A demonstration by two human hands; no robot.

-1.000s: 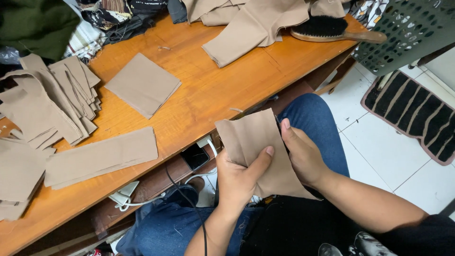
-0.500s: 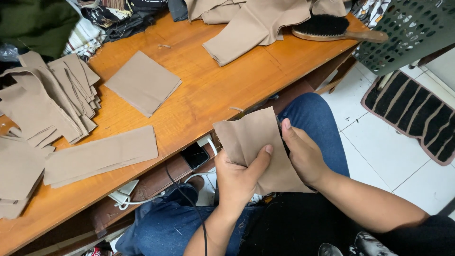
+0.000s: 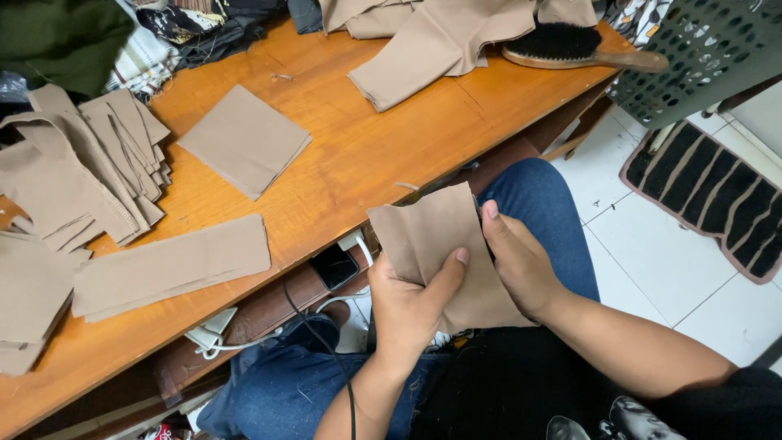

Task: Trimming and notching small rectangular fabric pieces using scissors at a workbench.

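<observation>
Nearest the camera, the person sits in blue jeans (image 3: 538,212) with both hands raised over the lap, just off the near edge of the wooden worktop (image 3: 358,163). The left hand (image 3: 411,305) grips a tan fabric piece (image 3: 432,236) from below, thumb pressed across its front and fingers curled behind it. The right hand (image 3: 517,265) closes on the same piece along its right edge, thumb lying up the front of the cloth and the other fingers hidden behind it. The piece hangs over the right thigh, its top corner level with the worktop's near edge. Under that edge, on a lower shelf, lie a dark phone (image 3: 334,266) and a white power strip (image 3: 213,332) with a black cable running down toward the lap. On the worktop near its front edge lies a long folded tan strip (image 3: 171,265). Farther in, near the middle, sits a square tan fabric piece (image 3: 244,140), and at the left edge a loose stack of cut tan pieces (image 3: 77,167). Along the far edge, a larger heap of tan cloth (image 3: 440,37) spreads out, with a wooden-backed black brush (image 3: 574,47) beside it toward the far right corner. Off the right end stands a green perforated basket (image 3: 713,49), above a dark striped mat (image 3: 717,195) on the white tile floor.
</observation>
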